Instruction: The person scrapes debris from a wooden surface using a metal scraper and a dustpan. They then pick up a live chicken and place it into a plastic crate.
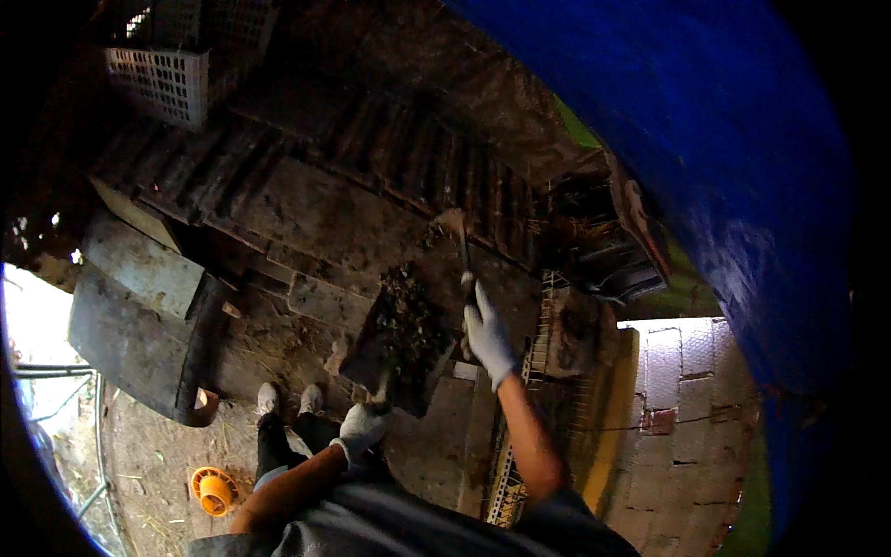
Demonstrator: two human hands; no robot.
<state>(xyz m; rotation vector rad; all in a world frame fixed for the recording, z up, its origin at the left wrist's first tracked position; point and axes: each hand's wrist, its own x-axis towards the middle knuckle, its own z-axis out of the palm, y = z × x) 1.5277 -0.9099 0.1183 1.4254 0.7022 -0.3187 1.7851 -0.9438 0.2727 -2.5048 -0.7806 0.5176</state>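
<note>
My right hand, in a white glove, is closed around the dark handle of a hand tool; its pale, broad head rests at the edge of ridged dark sheets. My left hand, gloved too, is closed at the near end of a dark, flat scoop or pan, on what seems to be its handle. Dark, crumbly debris with some greenish bits lies heaped on the pan. A dirty board stretches beyond it, with scattered clumps on top.
A white plastic crate stands at the upper left. Grey curved sheets are at the left, and an orange plastic feeder base sits on the ground. A blue tarp hangs at the right, above a brick wall.
</note>
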